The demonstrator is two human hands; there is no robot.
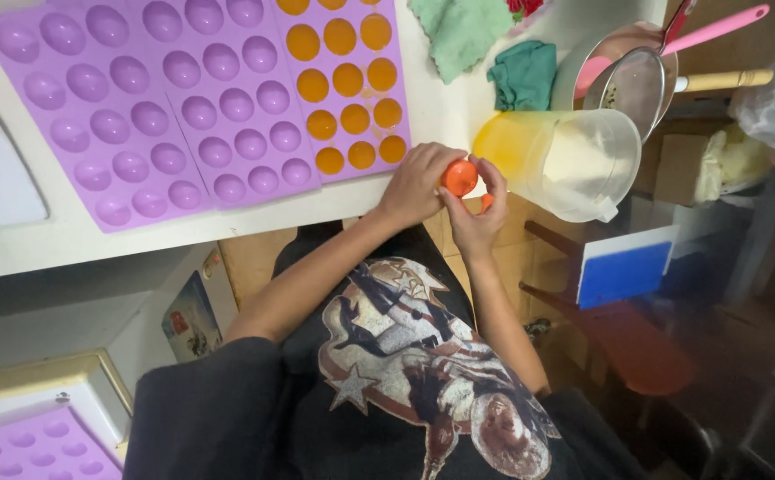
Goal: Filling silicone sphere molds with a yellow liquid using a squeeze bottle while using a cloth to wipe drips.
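Both grips, left hand [416,182] and right hand [479,218], pinch an orange half-sphere [459,177] (table edge).

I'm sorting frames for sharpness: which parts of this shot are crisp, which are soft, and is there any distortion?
Head view: purple moulds and both hands, left hand and right hand, on the orange piece are crisp; the dim lower right is smeared; the white table edge bows, wide-angle distortion; lighting even, no glare.

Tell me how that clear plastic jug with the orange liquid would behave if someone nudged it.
The clear jug lies tipped toward the table edge, so it would probably roll or slide off easily. The orange liquid pooled at one end likely makes it lopsided and apt to slosh. Its thin, see-through wall suggests it is light and would flex when squeezed.
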